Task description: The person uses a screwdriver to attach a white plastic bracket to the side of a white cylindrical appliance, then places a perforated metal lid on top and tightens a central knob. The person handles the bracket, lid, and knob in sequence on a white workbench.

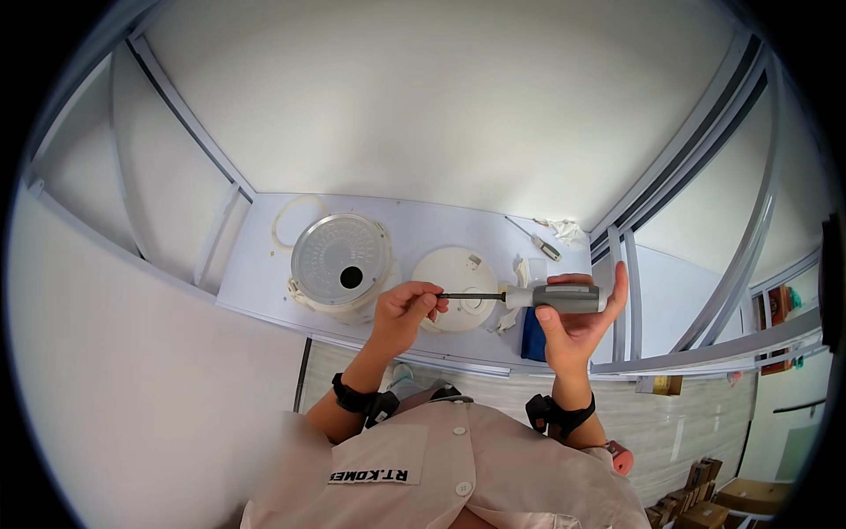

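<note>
Screwdriver: lying level above the bench; right hand gripping its handle, left hand pinching the shaft tip, beside the cooker.

Beyond my left hand I see a round grey perforated lid with a dark hole, and a white ring behind it. Past my right hand lie a crumpled white cloth and a blue object.
</note>
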A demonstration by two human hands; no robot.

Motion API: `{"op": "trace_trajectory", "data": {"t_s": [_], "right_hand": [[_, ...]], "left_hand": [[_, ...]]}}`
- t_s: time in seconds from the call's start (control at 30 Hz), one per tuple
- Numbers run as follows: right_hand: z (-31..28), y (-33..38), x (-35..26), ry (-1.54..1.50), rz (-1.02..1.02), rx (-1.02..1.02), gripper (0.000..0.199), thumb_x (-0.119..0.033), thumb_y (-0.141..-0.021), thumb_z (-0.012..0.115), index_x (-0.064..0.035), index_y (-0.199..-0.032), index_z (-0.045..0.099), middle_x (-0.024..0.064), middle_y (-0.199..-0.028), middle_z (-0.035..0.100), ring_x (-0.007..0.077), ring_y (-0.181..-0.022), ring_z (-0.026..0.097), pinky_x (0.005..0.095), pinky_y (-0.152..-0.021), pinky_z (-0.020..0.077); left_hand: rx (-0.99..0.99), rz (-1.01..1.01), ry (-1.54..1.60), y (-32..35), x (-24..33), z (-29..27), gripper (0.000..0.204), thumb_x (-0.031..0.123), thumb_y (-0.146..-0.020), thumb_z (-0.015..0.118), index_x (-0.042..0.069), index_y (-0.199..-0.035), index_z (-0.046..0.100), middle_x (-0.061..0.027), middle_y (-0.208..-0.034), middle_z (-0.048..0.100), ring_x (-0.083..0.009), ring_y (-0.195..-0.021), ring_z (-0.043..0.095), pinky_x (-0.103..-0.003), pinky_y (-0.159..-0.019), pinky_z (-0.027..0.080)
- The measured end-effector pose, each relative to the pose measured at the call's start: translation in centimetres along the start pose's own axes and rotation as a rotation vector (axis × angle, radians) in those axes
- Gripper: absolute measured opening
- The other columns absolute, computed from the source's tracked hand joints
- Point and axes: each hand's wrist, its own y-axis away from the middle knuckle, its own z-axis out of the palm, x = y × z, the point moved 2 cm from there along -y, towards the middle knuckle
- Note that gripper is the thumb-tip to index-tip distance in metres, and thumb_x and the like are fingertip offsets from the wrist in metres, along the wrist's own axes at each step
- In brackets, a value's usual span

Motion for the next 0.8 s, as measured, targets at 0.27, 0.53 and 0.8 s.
{"op": "trace_trajectory", "data": {"t_s": [0.27, 0.53, 0.8], "right_hand": [[-2.6, 0.1, 1.8, 0.074, 0.123, -0.04, 0.076, -0.012, -0.093, 0.079, -0.006, -0.155, 0.035, 0.0162, -0.12, 0.063, 0.02, -0.106, 0.063, 0.0351, -0.092, 0.0531], [-0.3, -1.1, 1.0, 0.054, 0.1, -0.157, 0.067, -0.016, -0.098, 0.072, -0.0041, -0.154, 0.035, 0.02, -0.124, 0.064, 0.0202, -0.109, 0.062, 0.0347, -0.093, 0.0515], [4.2, -1.4, 2.4, 0.008, 0.079, -0.235, 0.067, -0.017, -0.098, 0.074, -0.0051, -0.153, 0.036, 0.0196, -0.123, 0.063, 0.0212, -0.11, 0.063, 0.0334, -0.089, 0.0537]], "left_hand": [[0.071, 0.157, -0.255, 1.0, 1.1, 0.5, 0.015, 0.001, -0.101, 0.066, -0.005, -0.114, 0.07, -0.0117, -0.096, 0.076, -0.0171, -0.091, 0.073, -0.029, -0.08, 0.058], [0.09, 0.276, -0.674, 1.4, 3.2, -0.7, 0.019, 0.001, -0.092, 0.075, 0.001, -0.111, 0.073, -0.0109, -0.1, 0.079, -0.0229, -0.089, 0.076, -0.031, -0.078, 0.059], [0.19, 0.366, -0.775, 2.3, 5.2, -4.9, 0.015, -0.001, -0.086, 0.08, 0.002, -0.1, 0.076, -0.0097, -0.098, 0.078, -0.0209, -0.084, 0.073, -0.029, -0.069, 0.057]]}}
